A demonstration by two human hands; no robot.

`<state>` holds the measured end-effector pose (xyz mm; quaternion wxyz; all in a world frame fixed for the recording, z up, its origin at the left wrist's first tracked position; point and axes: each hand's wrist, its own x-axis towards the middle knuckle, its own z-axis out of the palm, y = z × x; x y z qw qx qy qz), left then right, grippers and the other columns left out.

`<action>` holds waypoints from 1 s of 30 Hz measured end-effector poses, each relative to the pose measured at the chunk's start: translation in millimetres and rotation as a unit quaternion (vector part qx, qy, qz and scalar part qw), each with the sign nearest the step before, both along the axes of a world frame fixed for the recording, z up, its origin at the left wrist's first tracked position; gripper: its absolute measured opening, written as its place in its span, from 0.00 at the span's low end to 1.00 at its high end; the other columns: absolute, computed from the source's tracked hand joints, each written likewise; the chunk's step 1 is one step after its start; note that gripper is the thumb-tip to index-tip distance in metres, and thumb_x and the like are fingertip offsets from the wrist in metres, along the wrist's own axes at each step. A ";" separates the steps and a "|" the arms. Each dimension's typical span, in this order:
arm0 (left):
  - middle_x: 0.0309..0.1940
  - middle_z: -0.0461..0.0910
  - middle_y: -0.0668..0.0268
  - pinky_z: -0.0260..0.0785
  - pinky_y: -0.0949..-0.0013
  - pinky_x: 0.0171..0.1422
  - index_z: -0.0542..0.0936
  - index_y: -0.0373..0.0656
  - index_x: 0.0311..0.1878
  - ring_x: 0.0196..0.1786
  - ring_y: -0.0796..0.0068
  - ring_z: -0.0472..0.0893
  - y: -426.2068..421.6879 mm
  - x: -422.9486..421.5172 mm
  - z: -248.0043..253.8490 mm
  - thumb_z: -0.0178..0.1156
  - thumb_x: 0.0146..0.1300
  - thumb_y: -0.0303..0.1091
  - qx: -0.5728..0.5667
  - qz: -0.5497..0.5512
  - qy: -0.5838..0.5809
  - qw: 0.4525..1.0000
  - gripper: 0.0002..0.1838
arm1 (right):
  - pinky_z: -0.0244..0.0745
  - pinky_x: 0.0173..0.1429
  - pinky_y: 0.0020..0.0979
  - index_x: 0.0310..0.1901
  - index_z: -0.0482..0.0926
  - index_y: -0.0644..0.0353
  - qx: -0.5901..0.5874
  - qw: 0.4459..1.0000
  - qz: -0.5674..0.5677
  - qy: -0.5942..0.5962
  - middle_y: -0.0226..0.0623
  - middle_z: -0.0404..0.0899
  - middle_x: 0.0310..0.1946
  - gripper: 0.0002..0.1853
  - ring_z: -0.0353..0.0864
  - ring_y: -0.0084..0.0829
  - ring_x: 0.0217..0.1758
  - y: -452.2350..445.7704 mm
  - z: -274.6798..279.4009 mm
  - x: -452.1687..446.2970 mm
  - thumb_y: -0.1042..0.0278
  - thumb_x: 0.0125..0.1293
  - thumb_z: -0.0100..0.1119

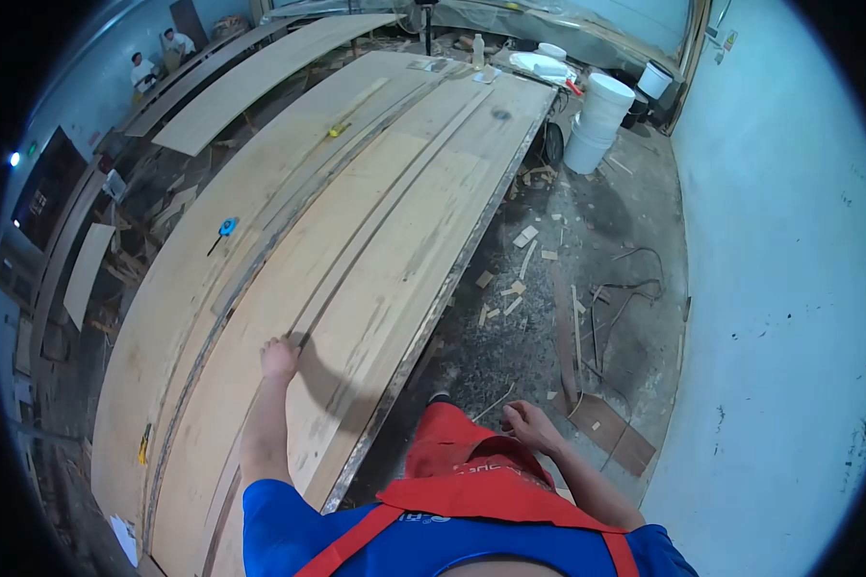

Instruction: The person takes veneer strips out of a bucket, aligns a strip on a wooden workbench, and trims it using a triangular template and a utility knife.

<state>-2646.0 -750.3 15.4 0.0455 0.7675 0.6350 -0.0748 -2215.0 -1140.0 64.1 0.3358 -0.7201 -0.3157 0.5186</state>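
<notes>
My left hand (279,358) is closed over the edge of a long, narrow wooden strip (385,207), which lies lengthwise on a big plywood panel (404,260). My right hand (532,425) hangs beside the red apron (452,438), past the panel's edge and above the floor. Its fingers are curled in, and nothing shows in them. Further across the panel lie a blue tool with a black strap or tip (226,228) and a small yellow tool (337,130). A yellow-and-black tool (144,444) rests near the left end.
White buckets (592,135) stand beyond the panel's far right corner, near a plastic bottle (478,51). Wood offcuts (524,236) and a brown board (614,433) litter the floor, along the pale wall (770,288). Two people (144,74) are in the far left background, behind more panels (260,77).
</notes>
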 end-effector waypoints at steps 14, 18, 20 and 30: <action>0.48 0.80 0.50 0.71 0.50 0.65 0.76 0.37 0.57 0.57 0.47 0.79 31.4 4.6 10.2 0.72 0.55 0.43 -0.066 0.010 -0.010 0.998 0.30 | 0.81 0.55 0.34 0.59 0.75 0.72 -0.017 0.997 0.059 0.037 0.48 0.85 0.46 0.25 0.87 0.35 0.49 177.0 -17.2 110.3 0.52 0.80 0.50; 0.46 0.80 0.49 0.74 0.50 0.63 0.76 0.36 0.54 0.56 0.46 0.78 23.7 13.3 31.1 0.70 0.56 0.41 -0.089 0.029 -0.029 0.995 0.26 | 0.81 0.55 0.34 0.59 0.75 0.72 -0.012 0.996 0.073 0.058 0.48 0.85 0.46 0.25 0.87 0.35 0.49 216.7 -11.5 126.8 0.53 0.80 0.50; 0.45 0.79 0.49 0.74 0.51 0.63 0.75 0.35 0.52 0.56 0.45 0.78 18.3 13.1 28.9 0.69 0.57 0.40 -0.100 0.042 -0.038 0.993 0.25 | 0.81 0.55 0.35 0.59 0.75 0.72 -0.010 0.995 0.085 0.060 0.47 0.85 0.46 0.24 0.87 0.34 0.49 237.4 -8.3 135.5 0.53 0.80 0.50; 0.42 0.79 0.55 0.74 0.52 0.53 0.82 0.41 0.41 0.50 0.49 0.78 -41.8 57.4 97.6 0.62 0.64 0.30 0.079 0.005 -0.142 0.987 0.05 | 0.78 0.56 0.40 0.57 0.76 0.65 0.233 0.925 0.290 -0.074 0.46 0.82 0.47 0.21 0.83 0.42 0.51 386.6 5.8 177.8 0.56 0.73 0.61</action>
